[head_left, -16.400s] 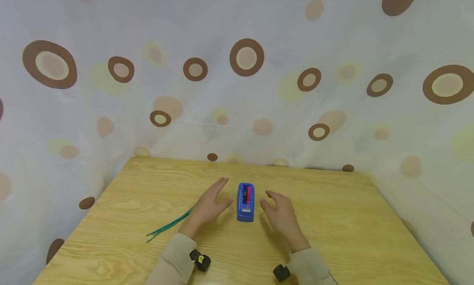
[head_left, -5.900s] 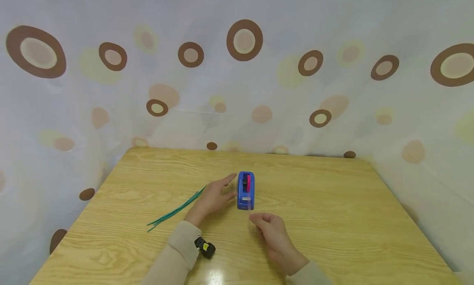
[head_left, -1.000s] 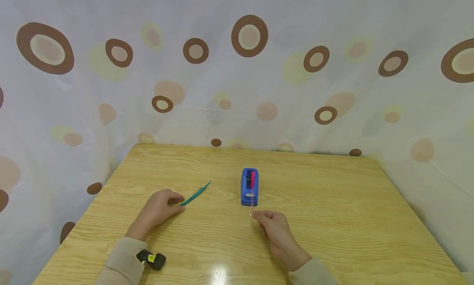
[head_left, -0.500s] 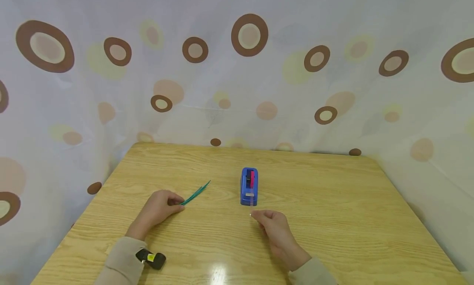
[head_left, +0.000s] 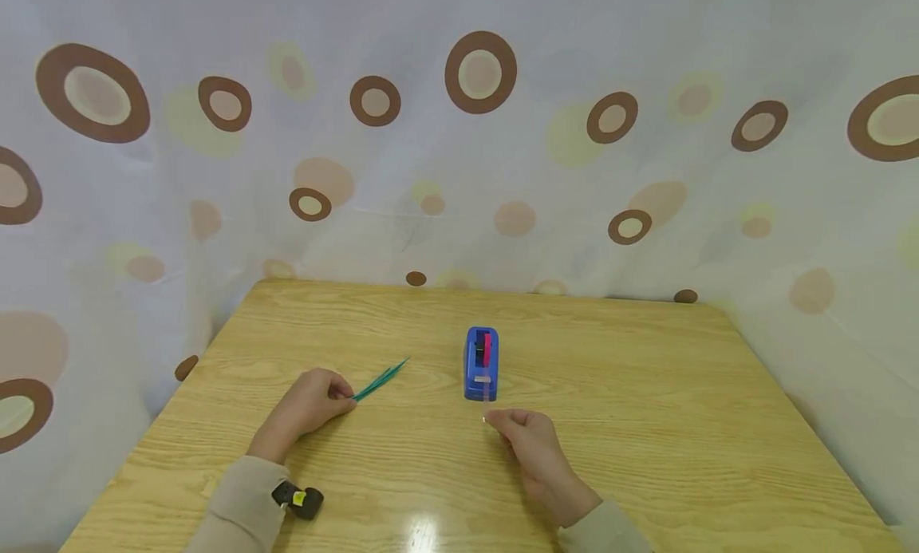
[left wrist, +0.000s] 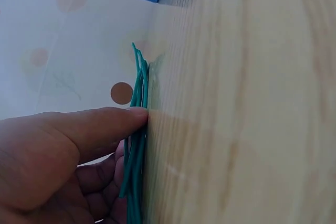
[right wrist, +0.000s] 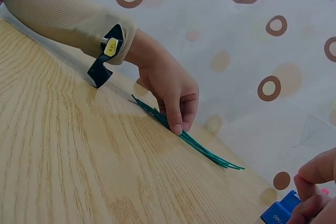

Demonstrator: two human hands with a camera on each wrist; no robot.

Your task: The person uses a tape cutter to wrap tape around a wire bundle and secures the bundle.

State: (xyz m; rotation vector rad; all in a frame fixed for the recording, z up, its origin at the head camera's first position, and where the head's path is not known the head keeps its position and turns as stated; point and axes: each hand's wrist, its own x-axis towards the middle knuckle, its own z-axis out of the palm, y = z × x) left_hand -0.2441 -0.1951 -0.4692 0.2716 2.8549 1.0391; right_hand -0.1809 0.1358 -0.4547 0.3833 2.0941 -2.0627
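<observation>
My left hand [head_left: 309, 401] pinches a bundle of thin teal-green strands [head_left: 380, 381] between thumb and fingers, at the left of the table. In the left wrist view the thumb presses across the strands [left wrist: 138, 88], which lie close along the tabletop. Ahead of my right hand [head_left: 534, 457] stands a blue tape dispenser [head_left: 471, 371] with a pink-cored roll [head_left: 487, 349]. A strip of clear tape [head_left: 487, 395] runs from its cutter toward me, and my right thumb and forefinger pinch the free end. The dispenser [right wrist: 275, 214] is partly hidden by my right fingers in the right wrist view.
The wood-grain table [head_left: 632, 425] reaches back to a pale curtain [head_left: 531, 162] with brown dots and rings, which also hangs at both sides. A black wrist camera [head_left: 297, 499] is strapped over my left sleeve.
Since the earliest frames, my left hand has moved left from beside the dispenser and taken hold of the strands; my right hand has pinched and drawn out tape. Over the last second, almost nothing moves.
</observation>
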